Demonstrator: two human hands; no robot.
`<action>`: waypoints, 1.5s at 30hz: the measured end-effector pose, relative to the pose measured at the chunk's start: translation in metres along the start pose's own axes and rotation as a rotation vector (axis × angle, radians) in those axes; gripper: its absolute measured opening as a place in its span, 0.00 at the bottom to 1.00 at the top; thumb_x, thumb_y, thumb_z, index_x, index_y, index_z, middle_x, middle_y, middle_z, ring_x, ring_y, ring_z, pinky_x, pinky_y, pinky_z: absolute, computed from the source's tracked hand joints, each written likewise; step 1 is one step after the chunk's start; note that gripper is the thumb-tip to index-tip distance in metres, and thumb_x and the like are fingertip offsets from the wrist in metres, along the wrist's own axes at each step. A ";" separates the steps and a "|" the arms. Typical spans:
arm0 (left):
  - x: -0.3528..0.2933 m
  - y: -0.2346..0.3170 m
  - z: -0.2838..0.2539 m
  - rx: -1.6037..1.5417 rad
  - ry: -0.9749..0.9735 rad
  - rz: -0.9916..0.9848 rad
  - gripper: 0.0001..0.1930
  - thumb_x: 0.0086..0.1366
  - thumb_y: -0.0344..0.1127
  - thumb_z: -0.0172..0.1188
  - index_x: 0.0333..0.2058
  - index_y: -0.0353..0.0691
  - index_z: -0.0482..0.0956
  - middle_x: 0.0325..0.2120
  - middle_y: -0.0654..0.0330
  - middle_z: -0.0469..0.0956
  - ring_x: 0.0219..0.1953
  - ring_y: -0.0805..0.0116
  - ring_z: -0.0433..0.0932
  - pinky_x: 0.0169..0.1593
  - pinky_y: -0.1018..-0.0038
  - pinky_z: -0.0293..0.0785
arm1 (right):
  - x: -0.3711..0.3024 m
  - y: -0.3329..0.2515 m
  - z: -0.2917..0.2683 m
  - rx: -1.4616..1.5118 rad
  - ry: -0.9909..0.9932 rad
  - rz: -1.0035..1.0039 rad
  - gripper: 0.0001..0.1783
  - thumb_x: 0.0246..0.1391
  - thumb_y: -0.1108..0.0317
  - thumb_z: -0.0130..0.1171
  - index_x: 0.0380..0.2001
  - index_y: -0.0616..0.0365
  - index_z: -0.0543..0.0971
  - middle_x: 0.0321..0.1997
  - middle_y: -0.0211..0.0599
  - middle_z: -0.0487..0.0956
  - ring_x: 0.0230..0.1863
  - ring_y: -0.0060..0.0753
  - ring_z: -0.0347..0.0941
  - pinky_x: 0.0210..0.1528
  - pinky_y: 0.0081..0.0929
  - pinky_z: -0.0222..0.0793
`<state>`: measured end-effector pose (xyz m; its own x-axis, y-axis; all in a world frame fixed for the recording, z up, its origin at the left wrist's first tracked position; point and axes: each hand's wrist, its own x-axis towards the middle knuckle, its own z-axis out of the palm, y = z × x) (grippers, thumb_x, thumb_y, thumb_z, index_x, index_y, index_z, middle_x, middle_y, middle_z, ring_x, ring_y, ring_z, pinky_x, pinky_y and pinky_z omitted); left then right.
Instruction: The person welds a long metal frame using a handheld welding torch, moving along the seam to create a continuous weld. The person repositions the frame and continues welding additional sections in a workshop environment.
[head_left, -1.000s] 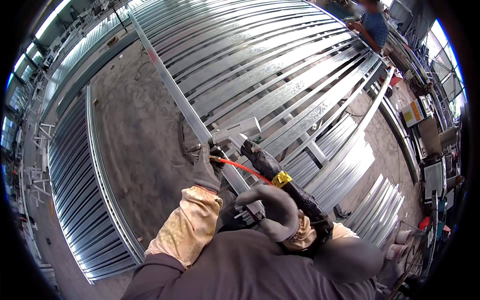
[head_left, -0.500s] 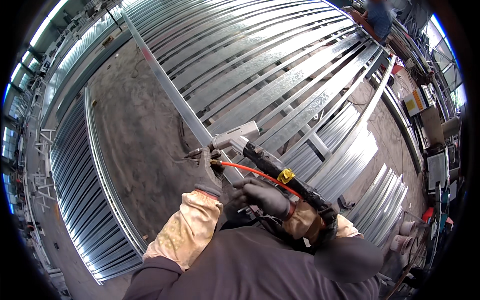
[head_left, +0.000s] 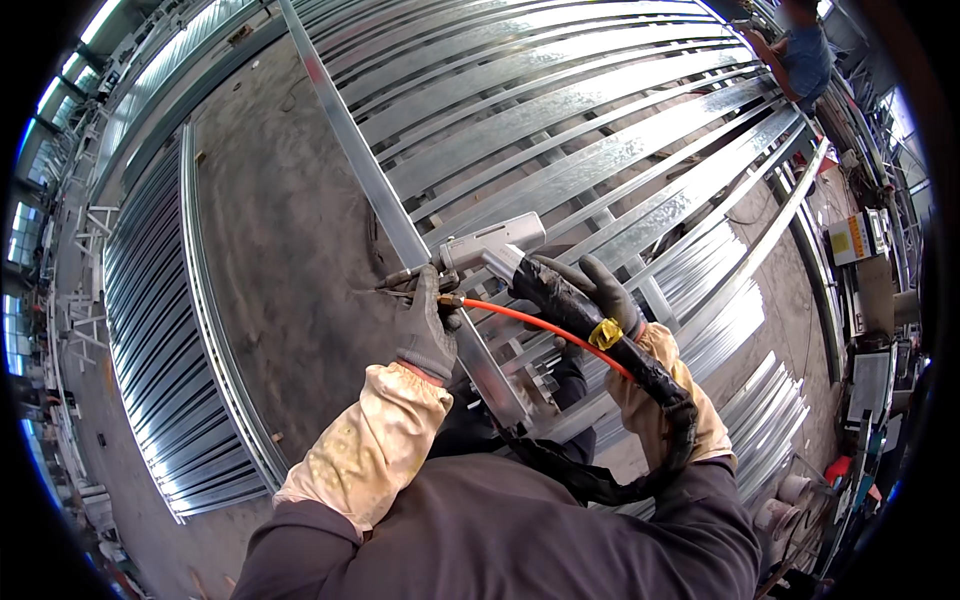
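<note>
A silver handheld welding gun [head_left: 492, 242] lies above the corner of a metal frame, its thin nozzle pointing left. My gloved left hand [head_left: 428, 325] is closed round the gun's front part, beside the brass fitting of an orange hose [head_left: 530, 318]. From the gun's back end runs a thick black-wrapped cable [head_left: 565, 300] with a yellow tie [head_left: 605, 333], looping down past my right forearm. My gloved right hand [head_left: 605, 285] is just behind this cable near the gun, fingers stretched out and apart. Part of that hand is hidden by the cable.
A large frame of galvanized steel bars [head_left: 560, 165] stretches away ahead, its long side rail [head_left: 365, 165] near the gun. Stacked steel profiles [head_left: 175, 360] lie at left, more lengths [head_left: 765, 410] at right. Another person [head_left: 803, 60] is at the far right. A box-shaped machine [head_left: 855, 238] stands at right.
My right hand has moved from near my body, up and right, to behind the cable by the gun. The gun and left hand have shifted slightly right and up in view.
</note>
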<state>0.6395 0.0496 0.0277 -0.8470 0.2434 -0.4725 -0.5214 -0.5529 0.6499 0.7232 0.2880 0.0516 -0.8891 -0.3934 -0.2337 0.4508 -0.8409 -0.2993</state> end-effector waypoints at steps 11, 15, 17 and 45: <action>0.015 -0.014 0.008 0.021 0.025 -0.018 0.12 0.71 0.42 0.55 0.44 0.42 0.76 0.31 0.62 0.78 0.24 0.79 0.70 0.17 0.87 0.58 | 0.026 -0.026 -0.003 -0.192 0.130 0.276 0.22 0.67 0.56 0.46 0.51 0.66 0.72 0.40 0.42 0.80 0.32 0.36 0.82 0.29 0.26 0.83; 0.025 -0.024 -0.002 0.043 0.121 -0.073 0.11 0.70 0.42 0.56 0.43 0.42 0.76 0.31 0.62 0.78 0.25 0.77 0.72 0.16 0.87 0.60 | 0.038 -0.023 -0.032 -0.432 0.084 0.100 0.20 0.66 0.61 0.46 0.50 0.68 0.72 0.43 0.46 0.78 0.45 0.37 0.80 0.41 0.27 0.80; 0.028 -0.023 -0.002 0.063 0.149 -0.044 0.11 0.70 0.43 0.57 0.43 0.42 0.75 0.30 0.62 0.78 0.26 0.78 0.73 0.17 0.87 0.60 | 0.048 -0.025 -0.055 -0.893 -0.048 -0.075 0.18 0.65 0.64 0.46 0.48 0.68 0.72 0.45 0.47 0.77 0.46 0.36 0.79 0.45 0.28 0.78; -0.017 -0.156 -0.177 1.701 -0.929 -0.058 0.24 0.53 0.46 0.61 0.48 0.44 0.78 0.49 0.47 0.76 0.54 0.47 0.71 0.56 0.58 0.68 | 0.064 -0.043 -0.041 -0.092 0.316 -0.149 0.27 0.63 0.59 0.52 0.51 0.77 0.68 0.36 0.51 0.80 0.27 0.31 0.77 0.29 0.23 0.76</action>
<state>0.7538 -0.0093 -0.1713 -0.3112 0.8266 -0.4689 0.3995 0.5615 0.7246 0.6505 0.3140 0.0118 -0.8838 -0.1223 -0.4516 0.3357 -0.8381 -0.4300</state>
